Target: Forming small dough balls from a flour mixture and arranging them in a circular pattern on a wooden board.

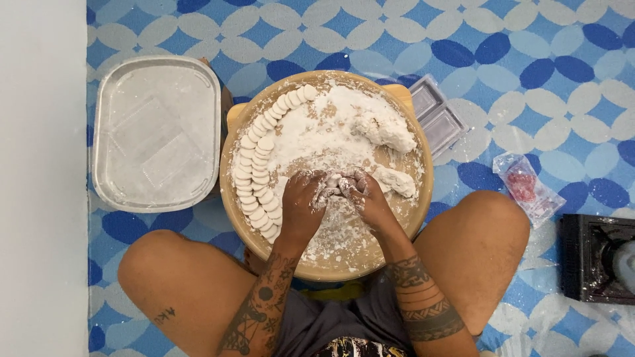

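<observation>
1. Left hand [301, 201] and right hand [369, 198], both floury, meet over the near middle of the round wooden board [397, 248]. Between their fingertips sits a small lump of white dough [334, 184]; both grips are curled closed around it, pinching from either side.
2. Just beyond the right grip: a rough chunk of dough [397, 180] lying in loose flour. Further out on the same side, a larger ragged mass of dough [387, 132].
3. Left of the left grip: a curving double row of small flat white dough discs [254, 178], overlapped like scales, running from the board's far edge round to the near-left edge. The nearest discs lie just beside the left wrist.
4. Well left of the board: a rectangular foil tray [157, 132] with rounded corners, dusted white inside, resting on the blue-and-grey patterned floor mat [529, 66].
5. Beyond and right of the right grip: a clear plastic compartment tray [438, 119], partly tucked under the board's rim.
6. Right of the right grip, past the knee: a small clear plastic bag [529, 188] with something pink inside. Label not legible.
7. Far right edge: a black stove-like box [595, 258], partly cut off.
</observation>
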